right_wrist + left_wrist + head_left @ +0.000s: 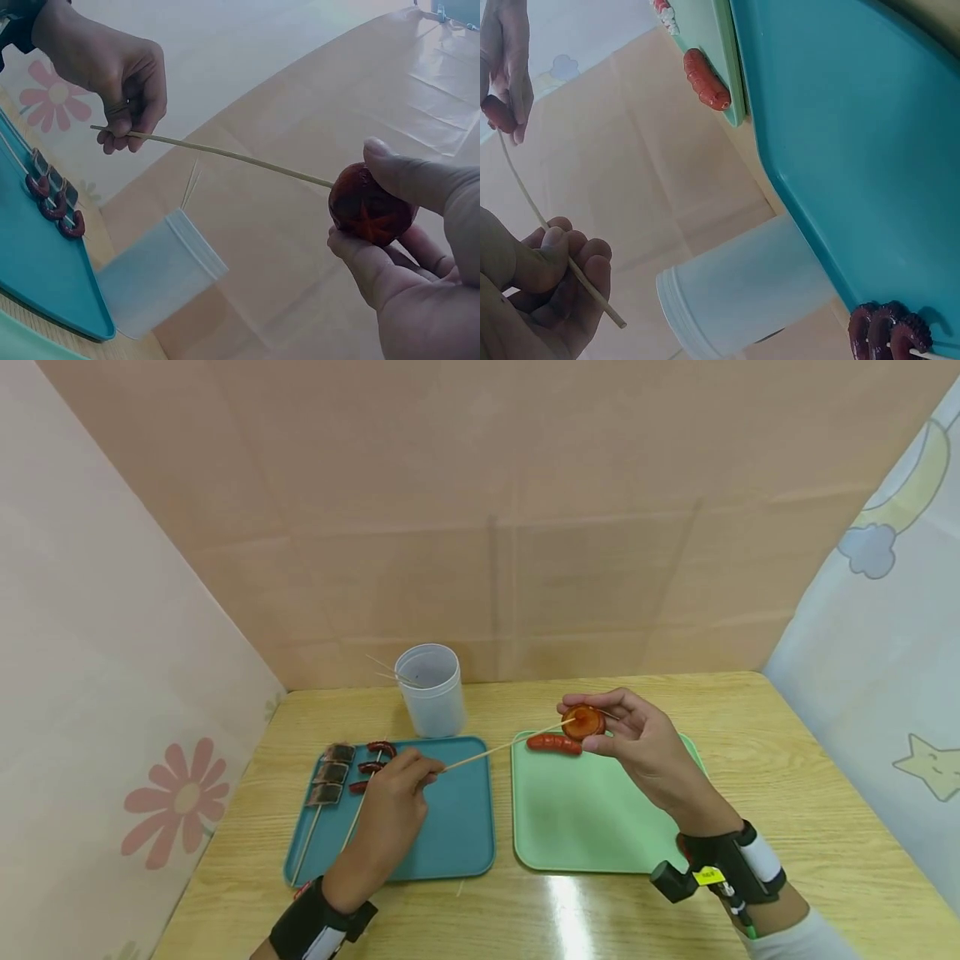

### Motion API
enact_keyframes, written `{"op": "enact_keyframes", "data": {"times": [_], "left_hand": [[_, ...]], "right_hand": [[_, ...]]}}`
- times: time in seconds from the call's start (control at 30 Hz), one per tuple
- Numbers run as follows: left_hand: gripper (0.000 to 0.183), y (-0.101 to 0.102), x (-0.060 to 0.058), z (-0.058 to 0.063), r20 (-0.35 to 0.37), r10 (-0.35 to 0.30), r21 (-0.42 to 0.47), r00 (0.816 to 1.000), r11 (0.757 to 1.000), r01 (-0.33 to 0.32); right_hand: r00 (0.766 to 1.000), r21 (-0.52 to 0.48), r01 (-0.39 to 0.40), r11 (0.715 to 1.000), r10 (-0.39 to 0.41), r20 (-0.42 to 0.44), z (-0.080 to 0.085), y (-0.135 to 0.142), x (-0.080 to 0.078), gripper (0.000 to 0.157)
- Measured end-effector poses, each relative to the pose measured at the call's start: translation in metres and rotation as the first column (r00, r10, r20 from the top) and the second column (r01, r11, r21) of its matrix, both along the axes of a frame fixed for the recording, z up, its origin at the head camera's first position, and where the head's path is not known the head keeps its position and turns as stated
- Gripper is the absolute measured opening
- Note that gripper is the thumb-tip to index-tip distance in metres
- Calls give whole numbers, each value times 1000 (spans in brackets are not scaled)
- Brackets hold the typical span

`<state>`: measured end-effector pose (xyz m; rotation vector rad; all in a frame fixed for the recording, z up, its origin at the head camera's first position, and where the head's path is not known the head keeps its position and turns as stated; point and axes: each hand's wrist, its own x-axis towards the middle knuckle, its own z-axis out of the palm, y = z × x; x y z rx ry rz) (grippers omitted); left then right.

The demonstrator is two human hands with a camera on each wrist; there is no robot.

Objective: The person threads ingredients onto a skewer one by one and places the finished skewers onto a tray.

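Note:
In the head view my left hand [393,810] pinches a thin wooden skewer [487,752] near its lower end, above the blue tray. The skewer slants up to the right, its far end meeting a round, glossy red-brown piece like a mushroom cap [583,723]. My right hand [648,756] holds that piece between thumb and fingers over the back of the green tray. A star-shaped cut marks its rounded face [371,214] in the right wrist view. How deep the skewer sits in it, I cannot tell.
A scored red sausage [551,743] lies at the back of the green tray [592,835]. On the blue tray [461,827] lie a skewer of dark squares [328,774] and one of curled tentacles [372,767]. Behind stands a translucent cup [435,706] with thin skewers.

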<state>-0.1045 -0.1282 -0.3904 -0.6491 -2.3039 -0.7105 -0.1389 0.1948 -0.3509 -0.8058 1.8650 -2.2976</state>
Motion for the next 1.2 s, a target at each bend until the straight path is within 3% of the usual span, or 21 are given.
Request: {"op": "enact_keyframes", "data": {"times": [0.37,0.7,1.03,1.2], "left_hand": [[34,2,2,1,8,12,0,1000,1000,-12],[32,7,-1,-5,-89,-29,-16,996,999,28],[35,2,3,-7,-2,-28,11,1000,1000,28],[45,2,2,-8,-85,-75,12,993,997,77]], "right_hand": [[1000,-12,3,1000,-3,3,-2,-5,1,40],[996,-61,85,995,-84,7,-11,-17,6,48],[996,-28,82,996,-81,39,-14,-23,7,52],[996,-35,65,997,-62,66,-11,-24,8,51]]}}
